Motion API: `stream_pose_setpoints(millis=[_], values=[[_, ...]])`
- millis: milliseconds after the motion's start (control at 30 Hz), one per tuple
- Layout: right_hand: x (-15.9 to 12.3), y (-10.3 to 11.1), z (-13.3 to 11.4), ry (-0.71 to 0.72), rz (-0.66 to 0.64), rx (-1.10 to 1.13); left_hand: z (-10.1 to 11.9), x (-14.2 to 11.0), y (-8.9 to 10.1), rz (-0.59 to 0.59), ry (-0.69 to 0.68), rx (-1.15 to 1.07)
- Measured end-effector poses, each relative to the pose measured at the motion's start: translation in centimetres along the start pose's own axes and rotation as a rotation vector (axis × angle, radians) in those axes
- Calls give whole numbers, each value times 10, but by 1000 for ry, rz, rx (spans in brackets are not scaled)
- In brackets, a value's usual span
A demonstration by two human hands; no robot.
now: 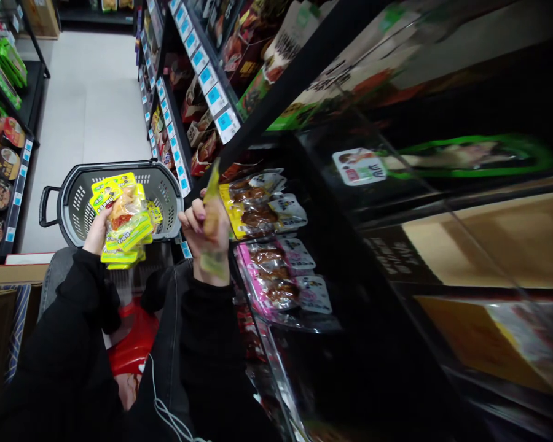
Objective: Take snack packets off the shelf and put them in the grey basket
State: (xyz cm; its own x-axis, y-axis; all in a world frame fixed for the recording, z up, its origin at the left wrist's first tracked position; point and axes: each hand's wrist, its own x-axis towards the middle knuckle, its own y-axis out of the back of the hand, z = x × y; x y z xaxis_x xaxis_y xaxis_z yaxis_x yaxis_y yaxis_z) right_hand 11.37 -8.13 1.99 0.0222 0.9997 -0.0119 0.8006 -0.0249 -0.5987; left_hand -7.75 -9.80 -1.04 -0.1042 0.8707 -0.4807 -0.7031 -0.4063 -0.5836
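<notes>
My left hand [96, 236] is closed round a stack of several yellow-green snack packets [122, 215], held up in front of a grey shopping basket [74, 196]. My right hand [203, 236] grips a single yellow-green snack packet [211, 205] edge-on, right beside the shelf. Just past it, yellow-edged packets of brown snacks [258, 205] lie on the shelf, with pink-edged packets [281, 276] below them.
Black shelving [313, 55] with blue price tags [214, 98] runs along the right and up the aisle. Another rack with bowl noodles [0, 190] stands at the left. A red stool [131, 344] sits under me. Pale floor tiles [96, 92] stretch ahead.
</notes>
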Motion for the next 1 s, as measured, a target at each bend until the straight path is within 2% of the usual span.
stream_pose_setpoints(millis=[67,133,233,300,467,600,667,800,1000], values=[[-4,0,1,-63,-84,360,-1,0,0,1,2,-6],[-9,-1,3,-61,-107,633,-1,0,1,-9,-1,-11],[-12,-4,6,-53,-122,757,-1,0,0,-21,-1,-9],[-12,-4,7,-6,-102,622,-1,-1,0,-12,8,-2],[-2,4,-3,179,80,-230,0,-2,-2,-8,11,7],[1,15,-24,335,276,-747,0,-3,-4,-22,6,17],[0,21,-32,354,346,-995,0,-3,-4,-22,0,18],[5,28,-28,220,390,-1211,-2,-1,-1,-24,-37,22],[45,32,21,108,506,-1223,-6,6,7,-50,-61,26]])
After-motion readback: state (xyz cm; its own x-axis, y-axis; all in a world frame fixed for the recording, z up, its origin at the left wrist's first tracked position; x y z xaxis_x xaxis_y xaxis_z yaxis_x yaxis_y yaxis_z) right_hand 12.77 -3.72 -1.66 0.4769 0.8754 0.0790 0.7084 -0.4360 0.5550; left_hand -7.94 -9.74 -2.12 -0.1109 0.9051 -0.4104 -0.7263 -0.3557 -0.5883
